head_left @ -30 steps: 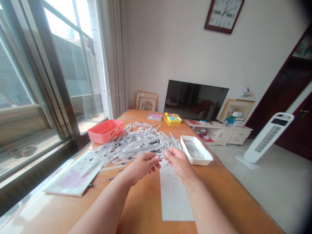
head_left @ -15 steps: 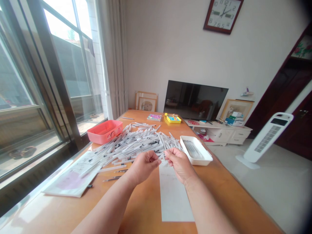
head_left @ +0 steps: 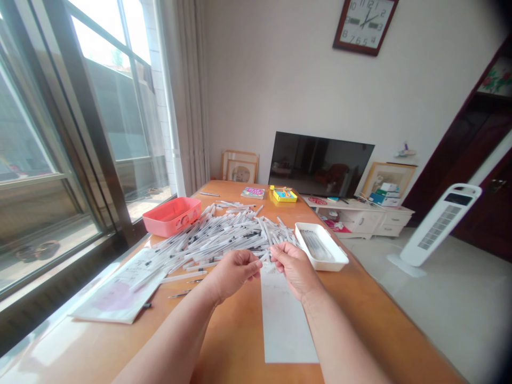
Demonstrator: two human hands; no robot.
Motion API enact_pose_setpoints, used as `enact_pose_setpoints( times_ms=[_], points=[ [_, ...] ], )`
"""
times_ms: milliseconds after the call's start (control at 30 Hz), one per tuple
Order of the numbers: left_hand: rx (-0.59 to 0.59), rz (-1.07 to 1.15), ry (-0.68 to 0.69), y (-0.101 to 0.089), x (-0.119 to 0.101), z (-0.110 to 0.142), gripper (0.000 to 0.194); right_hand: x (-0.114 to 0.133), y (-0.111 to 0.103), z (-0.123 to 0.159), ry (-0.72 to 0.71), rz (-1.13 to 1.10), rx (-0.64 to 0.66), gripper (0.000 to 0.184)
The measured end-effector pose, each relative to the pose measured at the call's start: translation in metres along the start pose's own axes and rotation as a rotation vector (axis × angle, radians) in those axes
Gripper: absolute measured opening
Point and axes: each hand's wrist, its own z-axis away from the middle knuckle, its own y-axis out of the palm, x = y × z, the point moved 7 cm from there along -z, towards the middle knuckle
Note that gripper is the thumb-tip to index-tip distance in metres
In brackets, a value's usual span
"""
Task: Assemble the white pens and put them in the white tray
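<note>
Left hand [head_left: 233,275] and right hand [head_left: 294,271] barely shifted, grips pinched on something unclear.

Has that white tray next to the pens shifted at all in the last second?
No, it hasn't moved: the white tray sits in the same spot, right of the pile of pens and just beyond the top of the paper sheet.

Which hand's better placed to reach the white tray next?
Right, probably: the right hand sits beside the white tray, while the left hand is farther off, past the right hand. Both are at the edge of the pens.
</note>
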Motion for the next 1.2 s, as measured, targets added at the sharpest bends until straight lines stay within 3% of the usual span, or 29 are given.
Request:
enact_pose_setpoints(
  times_ms=[267, 467, 633, 767, 867, 1033, 1200],
  points=[
    [-0.194, -0.306, 0.124, -0.008, -0.004, 0.001, 0.024, -0.005, 0.0, -0.001, 0.016, 0.007, -0.037, 0.029],
    [-0.151, -0.255, 0.107, -0.007, 0.0, -0.002, 0.024, -0.004, -0.001, 0.0, 0.028, 0.056, -0.029, 0.032],
    [-0.19, -0.082, 0.03, -0.014, 0.004, -0.003, 0.027, 0.003, -0.024, -0.005, -0.08, 0.495, -0.174, 0.029],
    [-0.275, 0.04, -0.035, -0.025, 0.008, -0.003, 0.03, -0.006, -0.026, -0.011, -0.09, 0.907, -0.114, 0.019],
    [-0.325, 0.11, -0.065, -0.031, 0.01, -0.002, 0.032, -0.014, -0.02, -0.01, -0.095, 1.126, -0.065, 0.024],
    [-0.349, 0.202, -0.067, -0.035, 0.012, -0.002, 0.034, -0.022, -0.008, -0.004, -0.099, 1.271, 0.044, 0.033],
    [-0.36, 0.27, -0.07, -0.037, 0.014, -0.004, 0.035, -0.024, -0.012, -0.004, -0.067, 1.321, 0.039, 0.023]
  ],
)
